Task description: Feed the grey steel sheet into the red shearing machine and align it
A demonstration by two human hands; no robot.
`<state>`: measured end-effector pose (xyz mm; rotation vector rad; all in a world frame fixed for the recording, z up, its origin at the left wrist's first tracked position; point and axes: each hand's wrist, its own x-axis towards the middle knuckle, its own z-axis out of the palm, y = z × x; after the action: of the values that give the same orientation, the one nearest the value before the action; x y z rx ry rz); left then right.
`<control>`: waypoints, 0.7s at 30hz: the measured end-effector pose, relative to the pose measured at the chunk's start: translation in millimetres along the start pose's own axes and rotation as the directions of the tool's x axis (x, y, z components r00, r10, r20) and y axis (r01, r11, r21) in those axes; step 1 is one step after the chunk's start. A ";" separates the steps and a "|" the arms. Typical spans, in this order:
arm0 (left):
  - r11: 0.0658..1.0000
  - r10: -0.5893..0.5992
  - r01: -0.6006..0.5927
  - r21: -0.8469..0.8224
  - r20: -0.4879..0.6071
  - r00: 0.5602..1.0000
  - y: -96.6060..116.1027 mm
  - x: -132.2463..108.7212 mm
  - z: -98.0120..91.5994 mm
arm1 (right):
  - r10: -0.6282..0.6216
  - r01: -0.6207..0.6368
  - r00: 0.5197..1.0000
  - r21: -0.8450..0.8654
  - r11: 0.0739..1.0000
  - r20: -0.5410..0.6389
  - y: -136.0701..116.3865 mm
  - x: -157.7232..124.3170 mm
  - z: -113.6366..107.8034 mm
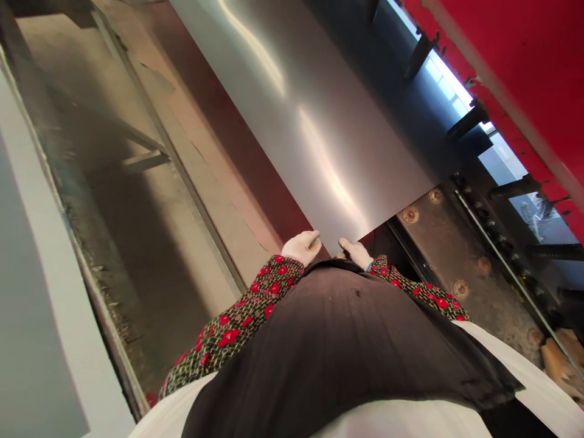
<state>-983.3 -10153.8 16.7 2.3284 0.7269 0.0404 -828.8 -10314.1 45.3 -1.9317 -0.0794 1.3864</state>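
Observation:
A large bright sheet of steel [292,115] fills the upper middle of the view, with one corner pointing toward me. My left hand [302,248], in a white work glove, grips the sheet's left edge close to that corner. My right hand [356,252], gloved the same way, holds the other edge just past the corner. Both of my sleeves [237,316] carry a red floral pattern, and a dark apron [333,347] covers my front. The sheet's far end runs out of view.
A red machine frame [515,79] with black clamps [468,118] stands at upper right. Below it lies a steel bed [449,243] with round fasteners. Wood pieces [559,359] sit at lower right. A metal-edged pit or frame [114,201] and a grey panel [31,304] lie to the left.

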 end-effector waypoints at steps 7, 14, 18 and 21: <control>0.999 -0.027 0.027 -0.020 -0.001 1.000 2.9 -0.2 -1.8 | -0.009 0.008 0.999 -0.030 1.000 -0.041 -3.2 -3.4 0.7; 1.000 -0.017 0.017 -0.002 0.006 1.000 3.6 -0.1 -2.9 | -0.013 0.012 1.000 -0.042 0.999 -0.028 -0.9 -3.1 0.7; 1.000 -0.007 0.007 -0.003 0.007 1.000 2.4 -0.3 -2.3 | -0.028 0.024 0.998 -0.065 0.998 -0.056 0.2 -0.7 -0.3; 1.000 0.003 -0.003 0.005 -0.002 1.000 2.1 -1.0 -1.4 | -0.022 0.020 0.999 -0.055 0.998 -0.041 1.3 1.4 -1.4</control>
<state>-983.4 -10154.7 19.3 2.3344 0.7252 0.0420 -827.5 -10315.2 43.6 -1.9981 -0.1183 1.3429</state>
